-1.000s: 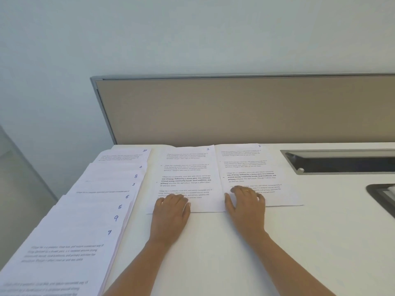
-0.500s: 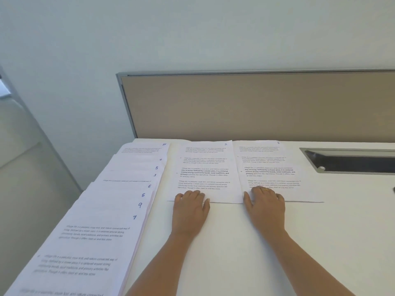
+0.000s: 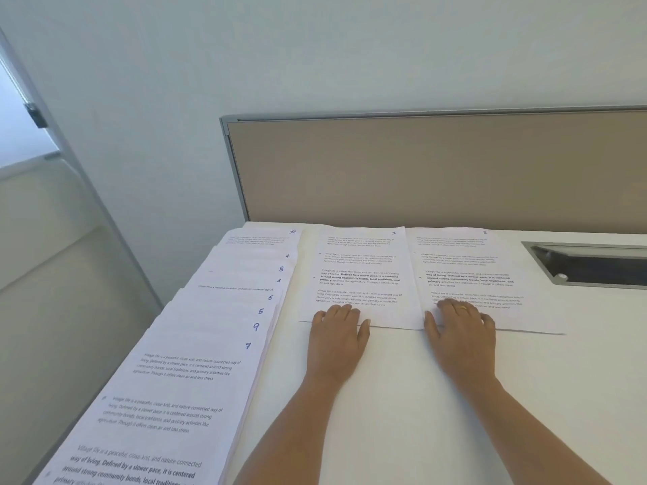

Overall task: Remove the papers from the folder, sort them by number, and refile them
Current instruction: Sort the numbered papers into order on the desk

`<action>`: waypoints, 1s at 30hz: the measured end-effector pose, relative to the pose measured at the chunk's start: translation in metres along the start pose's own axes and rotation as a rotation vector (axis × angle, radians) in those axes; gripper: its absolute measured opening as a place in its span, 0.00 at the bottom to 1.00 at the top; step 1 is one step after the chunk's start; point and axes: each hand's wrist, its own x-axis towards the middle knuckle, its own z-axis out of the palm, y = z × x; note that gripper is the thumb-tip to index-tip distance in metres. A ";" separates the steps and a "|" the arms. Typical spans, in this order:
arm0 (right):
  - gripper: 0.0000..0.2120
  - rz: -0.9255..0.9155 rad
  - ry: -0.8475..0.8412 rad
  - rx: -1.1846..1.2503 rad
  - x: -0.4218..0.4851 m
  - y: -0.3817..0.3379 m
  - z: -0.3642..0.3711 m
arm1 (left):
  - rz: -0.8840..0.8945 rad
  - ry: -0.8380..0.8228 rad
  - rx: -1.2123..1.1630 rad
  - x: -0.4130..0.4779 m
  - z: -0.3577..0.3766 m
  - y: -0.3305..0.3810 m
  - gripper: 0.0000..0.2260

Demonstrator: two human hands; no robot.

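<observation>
Left hand (image 3: 338,339) fingers flat, together on white printed sheet numbered 1 (image 3: 360,271); right hand (image 3: 462,330) fingers slightly spread on white printed sheet numbered 2 (image 3: 465,264), white desk (image 3: 402,397).

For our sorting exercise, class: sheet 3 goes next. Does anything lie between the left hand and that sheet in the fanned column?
Nothing stands on the table between the left hand and sheet 3. But only its top strip shows: sheet 6 lies over the rest.
</observation>
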 end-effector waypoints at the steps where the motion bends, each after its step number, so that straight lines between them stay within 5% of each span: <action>1: 0.22 -0.004 0.004 0.000 0.000 -0.001 -0.001 | -0.001 -0.005 0.002 -0.001 0.000 0.000 0.16; 18: 0.21 -0.102 -0.046 0.005 -0.055 -0.025 -0.036 | -0.012 -0.159 -0.333 -0.061 -0.052 -0.001 0.14; 30: 0.15 -0.287 -0.276 0.318 -0.032 -0.133 -0.050 | -0.101 -0.289 -0.212 -0.039 -0.121 -0.127 0.15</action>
